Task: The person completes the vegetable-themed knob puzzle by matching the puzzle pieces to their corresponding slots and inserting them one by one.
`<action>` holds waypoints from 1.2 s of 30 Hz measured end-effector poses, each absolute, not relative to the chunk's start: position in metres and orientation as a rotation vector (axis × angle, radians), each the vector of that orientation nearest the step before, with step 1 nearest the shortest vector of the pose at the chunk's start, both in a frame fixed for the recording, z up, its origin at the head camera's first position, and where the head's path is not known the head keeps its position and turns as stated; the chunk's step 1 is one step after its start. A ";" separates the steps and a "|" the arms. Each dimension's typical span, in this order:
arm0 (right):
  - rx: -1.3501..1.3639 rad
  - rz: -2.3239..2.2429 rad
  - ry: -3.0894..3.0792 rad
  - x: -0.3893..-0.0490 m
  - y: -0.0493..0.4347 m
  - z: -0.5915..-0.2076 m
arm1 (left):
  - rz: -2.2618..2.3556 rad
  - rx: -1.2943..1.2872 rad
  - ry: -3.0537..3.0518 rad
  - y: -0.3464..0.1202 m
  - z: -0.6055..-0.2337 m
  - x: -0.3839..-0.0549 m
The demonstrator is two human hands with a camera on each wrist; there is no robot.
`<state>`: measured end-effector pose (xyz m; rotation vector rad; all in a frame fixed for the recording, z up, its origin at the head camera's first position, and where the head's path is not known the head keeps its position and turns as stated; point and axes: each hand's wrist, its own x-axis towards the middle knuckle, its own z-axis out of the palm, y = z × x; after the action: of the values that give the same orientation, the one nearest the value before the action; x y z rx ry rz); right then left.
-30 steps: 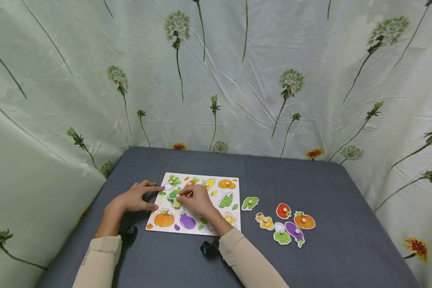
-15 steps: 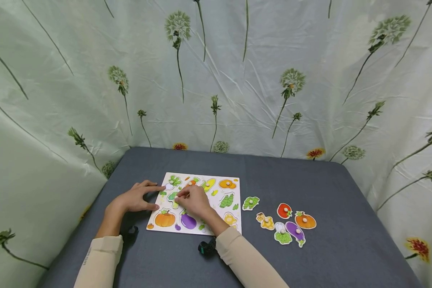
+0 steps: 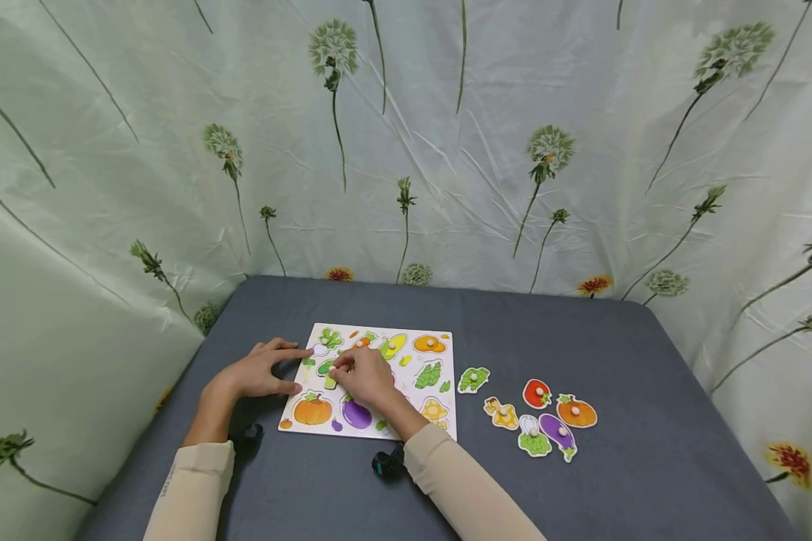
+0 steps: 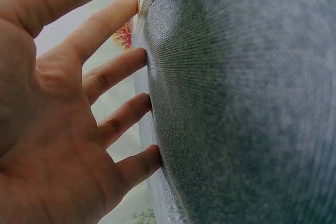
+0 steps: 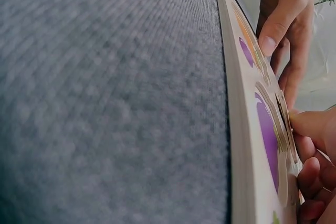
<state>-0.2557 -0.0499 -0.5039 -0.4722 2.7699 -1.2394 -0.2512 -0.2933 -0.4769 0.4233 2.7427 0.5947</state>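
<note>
A broccoli piece (image 3: 324, 367) is pinched between the thumb and fingers of the right hand (image 3: 365, 378), over the puzzle board (image 3: 447, 368) near the left edge of the tabletop (image 3: 514, 323) (whether it is fully seated cannot be told). The left hand (image 3: 256, 370) is spread, its thumb and forefinger held at the board's left edge. Toward the tabletop's right edge, six loose vegetable pieces (image 3: 580, 412) can be seen, including a tomato (image 3: 534, 395) and an eggplant (image 3: 552, 428).

You have room over the table (image 3: 677, 466) at lower right; loose pieces (image 3: 575, 411) block right of centre, your left hand (image 3: 260, 370) the board's (image 3: 448, 364) left edge, your right hand (image 3: 365, 378) its middle.
</note>
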 end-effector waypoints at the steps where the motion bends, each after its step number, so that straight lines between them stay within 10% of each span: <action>1: -0.477 -1.238 2.772 -0.256 -0.050 -0.504 | 0.594 0.422 2.742 -0.293 -0.477 -0.251; 36: -0.598 -1.339 2.655 -0.257 -0.039 -0.505 | 0.593 0.438 2.745 -0.293 -0.474 -0.250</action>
<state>-0.2571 -0.0391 -0.5054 -0.5981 2.6551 -1.3394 -0.2503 -0.2932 -0.4741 0.4384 2.7453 0.5927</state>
